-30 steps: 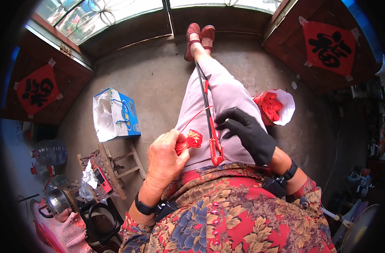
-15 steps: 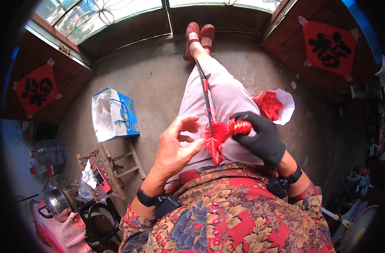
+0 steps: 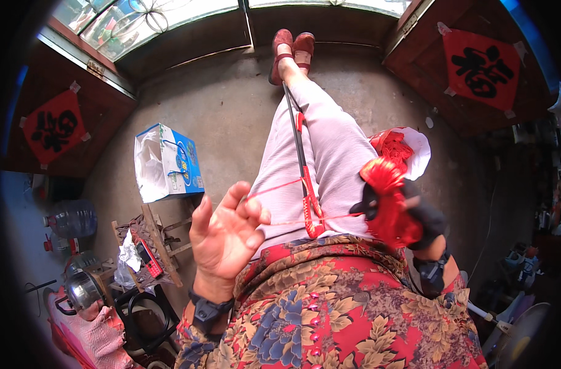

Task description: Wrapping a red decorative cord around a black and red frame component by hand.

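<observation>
A loop of thin red cord (image 3: 283, 222) is stretched across my lap, running to the bent fingers of my bare left hand (image 3: 228, 230). That hand is palm up, thumb apart. My right hand (image 3: 416, 215), in a black glove, is closed round a blurred bundle of shiny red cord (image 3: 388, 178). Between my legs lies a long thin black frame (image 3: 298, 142), its far end at my ankles. Red cord is knotted along its near end (image 3: 313, 227), close to my waist, and a red band sits further up it.
A blue and white paper bag (image 3: 170, 163) stands on the floor to the left. Nearer is a wooden stool (image 3: 160, 246) with a red phone (image 3: 149, 259) and crumpled paper. A bag of red cord (image 3: 419, 150) sits right of my knees. Doors (image 3: 409, 80) flank the far side.
My hands have moved apart, the right one rightward with the bundle and the left one turned palm up. The cord now stretches between them, and the frame's knotted end is uncovered.
</observation>
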Available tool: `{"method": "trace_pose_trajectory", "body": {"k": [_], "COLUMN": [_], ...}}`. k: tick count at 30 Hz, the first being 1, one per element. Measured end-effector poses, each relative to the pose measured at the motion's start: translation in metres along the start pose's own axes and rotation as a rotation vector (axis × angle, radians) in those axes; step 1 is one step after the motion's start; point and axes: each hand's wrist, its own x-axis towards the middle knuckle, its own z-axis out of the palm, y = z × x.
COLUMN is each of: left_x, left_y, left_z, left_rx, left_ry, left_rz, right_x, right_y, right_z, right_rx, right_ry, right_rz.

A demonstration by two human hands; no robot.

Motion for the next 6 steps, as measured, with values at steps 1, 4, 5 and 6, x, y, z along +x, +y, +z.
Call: {"method": "trace_pose_trajectory", "body": {"k": [1,4,5,6], "left_x": [-0.008,-0.032,-0.040,-0.046], "left_y": [0.002,0.004,0.006,0.009], "left_z": [-0.008,-0.039,-0.047,-0.055], "left_rx": [0.003,0.260,0.389,0.516], "left_ry": [0.000,0.021,0.073,0.123], "left_rz": [-0.002,-0.173,-0.212,-0.249], "right_x": [0.010,0.032,0.036,0.039], "right_y": [0.010,0.063,0.065,0.063], "right_z": [-0.009,-0.001,0.006,0.011], "right_rx": [-0.242,-0.753,-0.817,-0.884], "right_ry": [0.101,-0.008,-0.088,-0.168], "right_rz": [0.257,0.160,0.171,0.180]}}
